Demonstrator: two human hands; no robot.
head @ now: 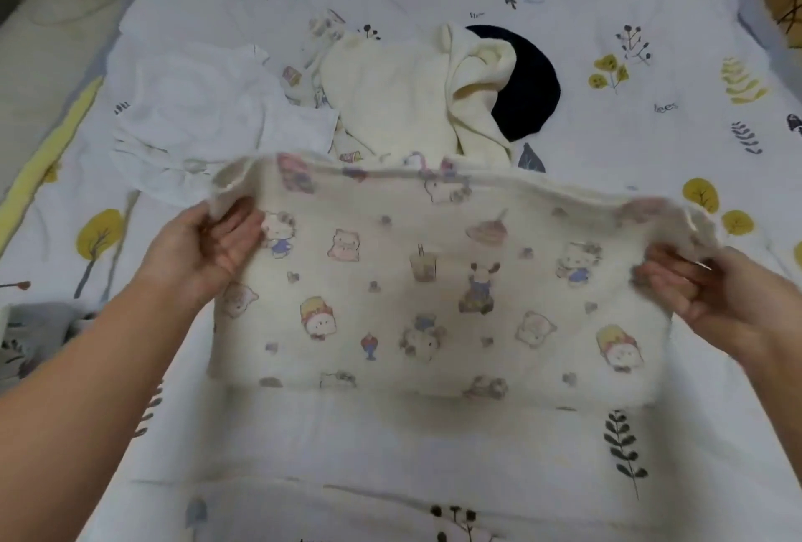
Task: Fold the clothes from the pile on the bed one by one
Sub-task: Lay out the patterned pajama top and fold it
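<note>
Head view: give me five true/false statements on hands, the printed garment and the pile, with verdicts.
1. Both hands hold the cartoon-print garment. True: the left hand grips its left upper edge, the right hand its right upper edge.
2. The garment in hand is plain dark blue. False: it is cream with cartoon figures; the dark navy item lies in the pile behind.
3. A white garment lies on the bed to the left of the cream garment. True.
4. The pile is gone and every item is folded. False: several crumpled items lie behind the held garment.
5. The bedsheet is plain white. False: it is printed with trees and leaves.
</note>
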